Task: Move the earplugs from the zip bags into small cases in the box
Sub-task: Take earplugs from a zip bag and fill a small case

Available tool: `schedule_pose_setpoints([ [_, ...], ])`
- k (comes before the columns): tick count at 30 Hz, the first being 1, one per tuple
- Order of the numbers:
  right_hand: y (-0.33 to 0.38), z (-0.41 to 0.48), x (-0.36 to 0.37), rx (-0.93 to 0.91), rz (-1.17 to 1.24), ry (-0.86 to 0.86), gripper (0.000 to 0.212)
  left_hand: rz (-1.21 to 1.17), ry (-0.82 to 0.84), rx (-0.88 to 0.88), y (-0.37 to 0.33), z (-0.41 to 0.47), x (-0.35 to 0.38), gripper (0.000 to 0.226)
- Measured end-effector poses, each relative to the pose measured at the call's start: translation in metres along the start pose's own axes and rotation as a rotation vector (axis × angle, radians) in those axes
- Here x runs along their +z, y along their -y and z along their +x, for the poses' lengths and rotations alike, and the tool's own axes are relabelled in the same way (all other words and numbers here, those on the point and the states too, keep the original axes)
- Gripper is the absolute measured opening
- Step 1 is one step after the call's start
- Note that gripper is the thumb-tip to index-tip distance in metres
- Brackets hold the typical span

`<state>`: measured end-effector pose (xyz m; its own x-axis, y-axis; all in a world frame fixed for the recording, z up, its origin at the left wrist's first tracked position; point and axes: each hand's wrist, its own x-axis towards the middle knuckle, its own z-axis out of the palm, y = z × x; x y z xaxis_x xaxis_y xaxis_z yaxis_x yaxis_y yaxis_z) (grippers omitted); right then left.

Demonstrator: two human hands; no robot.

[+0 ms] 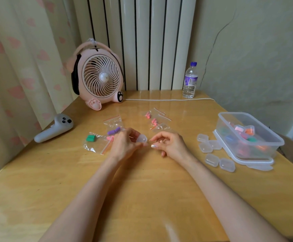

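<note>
Clear small case [141, 138] pinched in left hand [124, 144]; right hand [170, 144] curled beside.

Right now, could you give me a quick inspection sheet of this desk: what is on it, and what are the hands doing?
Surface: glossy wooden table, bare near the person.
Job's things: zip bags holding green earplugs, purple earplugs and pink earplugs; five empty small cases beside the clear box, which holds filled cases.
Clutter: pink fan, water bottle, grey controller.
Grippers: left hand holds a clear case; right hand beside it, fingers curled, seemingly empty.
Cables: white cord runs from the fan along the far edge.
Surroundings: radiator behind, curtain at left, cracked wall at right.
</note>
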<state>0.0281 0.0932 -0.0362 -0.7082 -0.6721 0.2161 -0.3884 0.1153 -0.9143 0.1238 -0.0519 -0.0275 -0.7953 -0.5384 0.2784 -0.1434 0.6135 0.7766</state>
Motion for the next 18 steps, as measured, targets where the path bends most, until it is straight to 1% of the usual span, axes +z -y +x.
schedule_pose_setpoints([
  [3, -0.0007, -0.0004, 0.0015, -0.013, 0.01, 0.02, 0.028, -0.13, 0.014, -0.034, 0.0012, 0.002, 0.0033, 0.036],
  [6, -0.0007, -0.0002, 0.0022, -0.024, 0.009, 0.031, 0.035, -0.261, 0.047, -0.078, 0.001, 0.0024, 0.0044, 0.03],
  [8, -0.0011, 0.0002, 0.0027, -0.019, 0.009, 0.035, 0.036, -0.345, 0.025, -0.1, 0.0011, 0.0032, 0.0041, 0.027],
  [10, -0.0018, 0.0003, 0.0037, 0.001, 0.014, 0.039, 0.034, -0.403, 0.02, -0.089, 0.0016, 0.0031, 0.0045, 0.032],
  [12, -0.0026, 0.0001, 0.0051, 0.016, 0.016, 0.05, 0.032, -0.393, 0.05, -0.06, 0.0023, 0.0021, 0.0053, 0.045],
  [13, -0.0028, 0.0, 0.0055, 0.018, 0.012, 0.052, 0.031, -0.365, 0.07, -0.04, 0.0029, 0.0021, 0.0057, 0.047],
  [15, -0.003, 0.0002, 0.0054, 0.012, 0.0, 0.044, 0.028, -0.313, 0.103, -0.012, 0.0024, 0.0018, 0.0058, 0.045],
  [18, -0.0049, 0.0021, 0.003, 0.007, -0.031, 0.006, 0.024, -0.328, 0.092, -0.014, -0.0013, 0.0004, 0.0057, 0.037],
])
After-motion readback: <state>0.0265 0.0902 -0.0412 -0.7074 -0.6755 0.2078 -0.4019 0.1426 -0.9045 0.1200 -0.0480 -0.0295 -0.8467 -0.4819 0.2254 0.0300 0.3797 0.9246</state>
